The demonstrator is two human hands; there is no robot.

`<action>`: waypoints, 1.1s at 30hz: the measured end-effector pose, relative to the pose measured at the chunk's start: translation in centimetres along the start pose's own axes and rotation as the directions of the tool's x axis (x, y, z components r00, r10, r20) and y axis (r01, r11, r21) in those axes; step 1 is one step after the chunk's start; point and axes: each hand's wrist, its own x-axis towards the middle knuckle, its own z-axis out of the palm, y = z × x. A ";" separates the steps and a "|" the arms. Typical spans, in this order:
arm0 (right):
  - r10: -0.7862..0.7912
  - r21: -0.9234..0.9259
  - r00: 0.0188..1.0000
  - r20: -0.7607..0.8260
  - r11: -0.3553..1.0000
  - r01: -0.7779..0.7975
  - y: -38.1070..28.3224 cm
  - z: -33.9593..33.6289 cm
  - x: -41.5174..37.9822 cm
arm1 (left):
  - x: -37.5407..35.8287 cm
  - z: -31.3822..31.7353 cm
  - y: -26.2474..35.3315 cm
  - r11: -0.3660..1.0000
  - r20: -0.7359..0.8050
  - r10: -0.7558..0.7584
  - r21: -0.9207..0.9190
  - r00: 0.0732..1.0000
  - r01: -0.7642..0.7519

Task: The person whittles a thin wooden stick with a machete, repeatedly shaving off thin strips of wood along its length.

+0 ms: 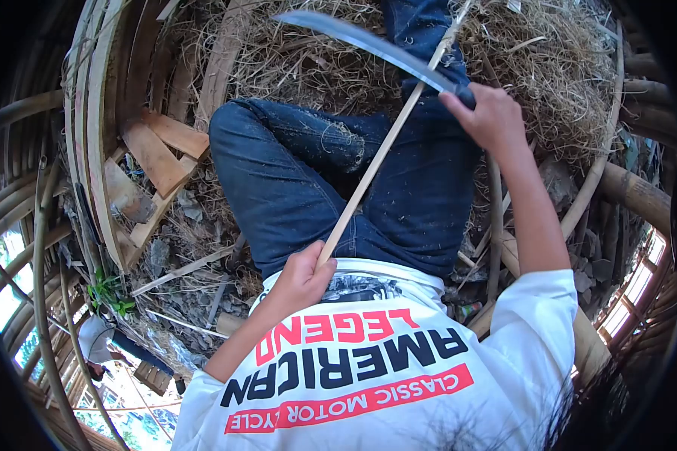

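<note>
A long, pale wooden strip (380, 154) runs from my waist up across my jeans to the top edge. My left hand (302, 276) is wrapped round its lower end, close to my shirt. In my right hand (489, 116) is the dark handle of a long curved knife (368, 46). Its blade points to the upper left and crosses the strip near the handle; whether its edge touches the wood is hard to tell.
Wood shavings (557, 83) cover the ground around my legs. Short wooden blocks (158, 158) and long curved slats (90, 150) lie at the left. Bamboo poles (636, 192) are at the right. A person (98, 338) is outside at the lower left.
</note>
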 end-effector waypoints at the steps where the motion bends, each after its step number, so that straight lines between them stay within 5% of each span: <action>1: 0.051 0.053 0.998 -0.019 0.997 -0.050 1.2 0.4 0.8 | 0.1 0.1 0.2 0.999 0.010 -0.031 0.019 0.999 0.030; 4: 0.157 0.085 0.987 -0.011 0.984 -0.156 2.4 0.7 2.0 | 0.3 0.4 0.5 1.000 0.035 0.014 0.023 0.999 -0.015; 14: -0.047 -0.051 0.994 -0.095 0.998 0.042 0.3 0.0 1.0 | 0.3 0.3 0.2 0.998 0.010 -0.044 -0.049 0.999 0.044; 19: 0.011 0.099 0.999 -0.030 0.995 -0.008 -1.2 -1.1 -0.8 | 0.4 0.5 -0.2 0.995 0.007 -0.023 -0.101 1.000 0.024; 23: -0.145 0.135 0.989 -0.022 0.980 0.147 -2.7 -0.1 -4.4 | 0.4 0.1 -0.3 0.957 0.034 0.028 -0.290 0.999 -0.017; 25: -0.196 0.123 0.981 -0.013 0.973 0.196 -2.6 0.1 -5.8 | 0.6 -0.3 -0.6 0.868 0.195 -0.119 -0.456 0.974 0.198; 27: -0.242 0.113 0.970 -0.004 0.964 0.241 -1.7 0.2 -5.6 | 0.7 -0.4 -0.9 0.850 0.223 -0.132 -0.476 0.966 0.226; 30: -0.177 -0.053 0.980 -0.088 0.983 0.173 2.7 0.5 -3.5 | 0.5 -0.4 -0.8 0.808 0.266 -0.169 -0.514 0.949 0.288; 32: 0.108 -0.043 0.979 -0.173 0.992 -0.117 4.6 0.8 -2.0 | 0.8 -0.3 -0.6 0.790 0.272 -0.171 -0.536 0.947 0.297; 33: 0.100 -0.046 0.978 -0.183 0.993 -0.110 4.7 0.9 -1.9 | 1.0 -0.1 -0.7 0.791 0.280 -0.164 -0.536 0.946 0.296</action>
